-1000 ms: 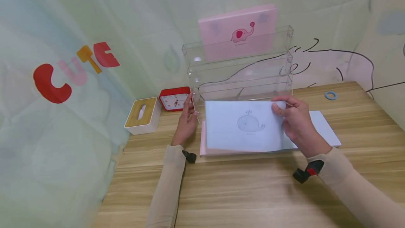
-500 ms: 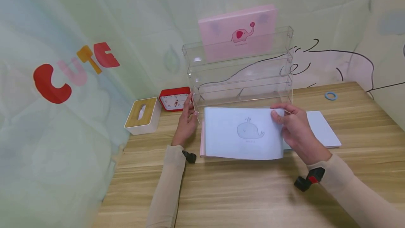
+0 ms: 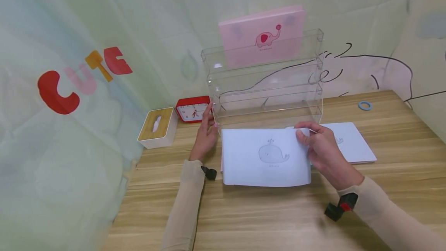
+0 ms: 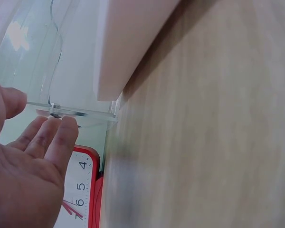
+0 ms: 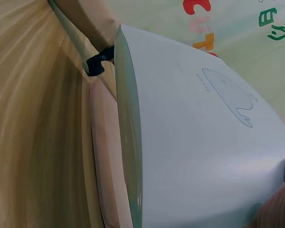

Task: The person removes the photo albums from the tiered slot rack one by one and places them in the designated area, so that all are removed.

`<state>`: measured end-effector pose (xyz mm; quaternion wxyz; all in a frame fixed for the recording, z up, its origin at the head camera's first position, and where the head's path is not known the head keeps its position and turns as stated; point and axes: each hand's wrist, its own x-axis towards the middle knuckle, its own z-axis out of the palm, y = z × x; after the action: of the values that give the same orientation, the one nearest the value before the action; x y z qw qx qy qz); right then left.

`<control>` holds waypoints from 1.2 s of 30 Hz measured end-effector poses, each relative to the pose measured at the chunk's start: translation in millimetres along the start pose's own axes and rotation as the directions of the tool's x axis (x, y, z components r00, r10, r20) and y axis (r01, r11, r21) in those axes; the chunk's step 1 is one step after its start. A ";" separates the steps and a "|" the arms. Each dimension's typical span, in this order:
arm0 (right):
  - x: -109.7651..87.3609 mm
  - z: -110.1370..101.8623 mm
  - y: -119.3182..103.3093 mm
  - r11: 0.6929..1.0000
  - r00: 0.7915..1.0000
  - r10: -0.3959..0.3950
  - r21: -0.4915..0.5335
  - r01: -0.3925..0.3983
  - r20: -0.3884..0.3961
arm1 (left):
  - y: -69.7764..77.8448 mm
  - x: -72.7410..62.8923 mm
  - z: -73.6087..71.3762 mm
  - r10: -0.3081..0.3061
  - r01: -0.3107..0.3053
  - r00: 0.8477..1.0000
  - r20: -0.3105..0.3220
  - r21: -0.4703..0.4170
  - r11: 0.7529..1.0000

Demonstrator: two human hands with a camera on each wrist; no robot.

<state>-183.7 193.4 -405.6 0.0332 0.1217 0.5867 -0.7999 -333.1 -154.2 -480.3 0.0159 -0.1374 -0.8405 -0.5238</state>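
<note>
My right hand pinches the upper right corner of a pale booklet with a whale drawing, thumb on the front. The booklet is raised above the table, and in the right wrist view its cover bows slightly. Beneath it, a pink booklet shows in that view. My left hand touches the left side of a clear tiered rack, its fingers fairly straight. In the left wrist view, the fingertips meet the rack's side panel. A pink elephant booklet stands in the rack's top tier.
Another pale whale booklet lies on the wooden table to the right. Left of the rack stand a red clock and a tissue box. A blue ring lies at the back right, near the wall.
My right hand has brought the whale booklet down and toward me, away from the rack, baring the rack's lowest tier. The left hand stays against the rack's side.
</note>
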 end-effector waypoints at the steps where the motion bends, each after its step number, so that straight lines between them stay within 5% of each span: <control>1: -0.8 0.3 1.1 1.000 1.000 0.007 0.001 -0.007 0.002 | -0.1 -0.2 0.0 0.002 -0.002 1.000 0.001 -0.003 1.000; 14: -8.4 1.5 10.9 0.997 0.997 0.069 0.027 -0.070 0.033 | 3.0 0.1 -1.3 -0.057 0.058 0.998 0.024 -0.032 0.998; 21: -13.4 3.4 15.6 0.996 0.996 0.081 0.038 -0.083 0.047 | 0.2 -0.2 -0.5 -0.013 0.013 1.000 0.004 -0.002 1.000; 36: -21.6 2.9 30.7 0.990 0.987 0.144 -0.015 -0.144 0.066 | 0.0 0.3 -0.7 -0.014 0.014 1.000 0.008 -0.004 1.000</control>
<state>-157.3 179.2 -428.3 0.1110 0.1369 0.5791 -0.7960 -333.5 -154.8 -480.0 0.0083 -0.1335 -0.8404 -0.5252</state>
